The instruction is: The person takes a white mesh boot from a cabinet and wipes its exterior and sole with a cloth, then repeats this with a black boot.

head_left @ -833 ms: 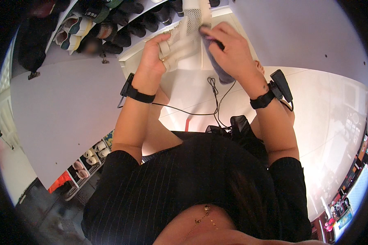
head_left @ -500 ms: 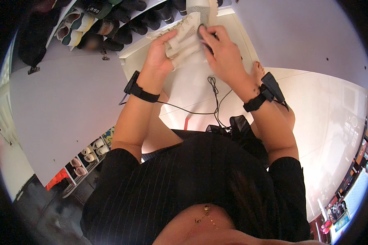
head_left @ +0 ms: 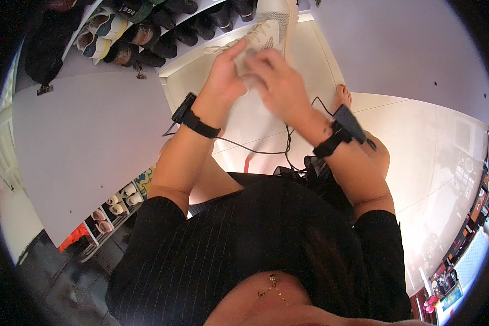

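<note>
My left hand (head_left: 226, 73) grips a cream lace-up sneaker (head_left: 267, 33) with mesh panels, held in front of the open cabinet. The near end of this sneaker is covered by my hands. Over it is my right hand (head_left: 280, 81), smeared by motion, its fingers bent around a small dark thing that I cannot make out. A second pale shoe (head_left: 271, 6) with a mesh panel and a light sole shows just behind, at the top edge.
Dark shoes (head_left: 204, 26) and white-and-green sneakers (head_left: 100, 35) line the cabinet shelf at the upper left. White door panels (head_left: 92, 141) stand on both sides. A black cable (head_left: 250, 149) links my wrist straps. My bare foot (head_left: 342, 96) rests on the pale floor at right.
My right hand has moved left across the sneaker, towards my left hand. The sneaker has turned more upright, and my left hand has shifted slightly right.
</note>
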{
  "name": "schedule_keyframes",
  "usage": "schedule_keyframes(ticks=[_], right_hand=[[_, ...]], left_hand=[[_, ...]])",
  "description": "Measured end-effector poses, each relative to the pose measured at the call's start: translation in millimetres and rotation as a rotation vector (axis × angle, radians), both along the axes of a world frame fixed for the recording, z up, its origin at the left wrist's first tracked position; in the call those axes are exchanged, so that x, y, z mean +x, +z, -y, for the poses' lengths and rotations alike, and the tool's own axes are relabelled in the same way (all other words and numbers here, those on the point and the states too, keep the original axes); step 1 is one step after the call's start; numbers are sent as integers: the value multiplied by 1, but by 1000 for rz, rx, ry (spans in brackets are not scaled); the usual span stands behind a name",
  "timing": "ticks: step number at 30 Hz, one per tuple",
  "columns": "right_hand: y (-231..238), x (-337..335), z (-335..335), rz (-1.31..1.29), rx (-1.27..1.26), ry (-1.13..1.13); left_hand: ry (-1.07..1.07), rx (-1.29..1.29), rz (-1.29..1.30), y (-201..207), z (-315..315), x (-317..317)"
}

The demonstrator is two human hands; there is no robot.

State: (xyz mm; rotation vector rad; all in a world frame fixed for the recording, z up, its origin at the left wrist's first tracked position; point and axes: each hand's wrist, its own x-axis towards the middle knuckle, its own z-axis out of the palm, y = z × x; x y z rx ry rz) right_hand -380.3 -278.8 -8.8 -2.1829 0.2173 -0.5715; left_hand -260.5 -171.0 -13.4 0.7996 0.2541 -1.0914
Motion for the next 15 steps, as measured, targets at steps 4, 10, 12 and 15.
schedule_keyframes(ticks=[4, 10, 12, 15], right_hand=[[0, 7, 20, 63, -21, 23], [-18, 20, 40, 34, 72, -168], [-8, 10, 21, 24, 98, -50], [-4, 1, 12, 15, 175, 129]], left_hand=[[42, 100, 68, 7, 0, -7], [-18, 65, 134, 4, 4, -16], [-22, 96, 134, -6, -3, -9], [-8, 171, 143, -5, -6, -6]])
